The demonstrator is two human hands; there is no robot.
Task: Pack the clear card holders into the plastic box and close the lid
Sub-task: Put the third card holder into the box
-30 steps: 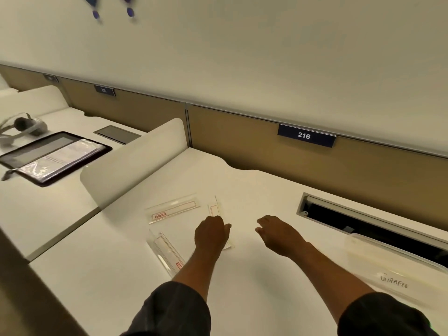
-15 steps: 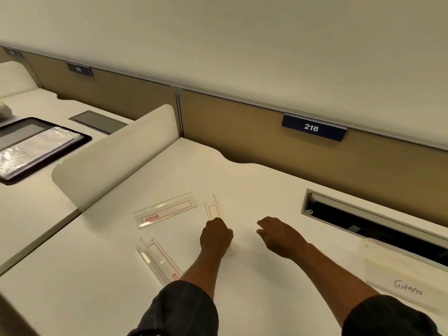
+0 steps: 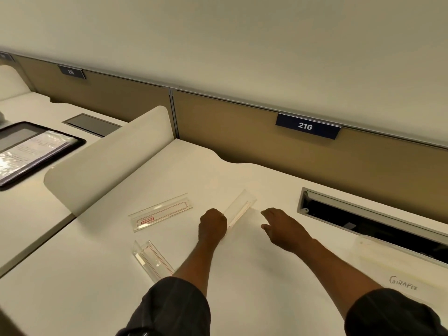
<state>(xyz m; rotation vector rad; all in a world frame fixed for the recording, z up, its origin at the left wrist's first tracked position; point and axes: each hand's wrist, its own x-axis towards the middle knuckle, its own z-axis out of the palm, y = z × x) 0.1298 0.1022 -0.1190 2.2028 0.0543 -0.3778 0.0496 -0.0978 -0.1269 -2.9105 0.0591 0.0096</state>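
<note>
Three clear card holders lie on the white desk [image 3: 254, 275]. My left hand [image 3: 212, 225] grips the near end of one holder [image 3: 240, 207], which tilts up and to the right off the desk. My right hand [image 3: 283, 229] hovers just right of it, fingers spread, holding nothing. A second holder [image 3: 161, 212] with a red label lies flat to the left. A third holder [image 3: 151, 259] sits nearer me, partly hidden by my left sleeve. The clear plastic box [image 3: 402, 270], marked "GIRAFEE", stands at the right edge.
A dark open cable slot [image 3: 363, 221] runs along the desk behind the box. A low white divider [image 3: 109, 156] separates this desk from the left one, where a black folder [image 3: 34, 151] lies. A tan panel with sign 216 [image 3: 306, 126] backs the desk.
My left hand has closed on the middle holder and lifted its far end off the desk, swinging it rightward. The camera has shifted left and closer. My right hand has barely moved.
</note>
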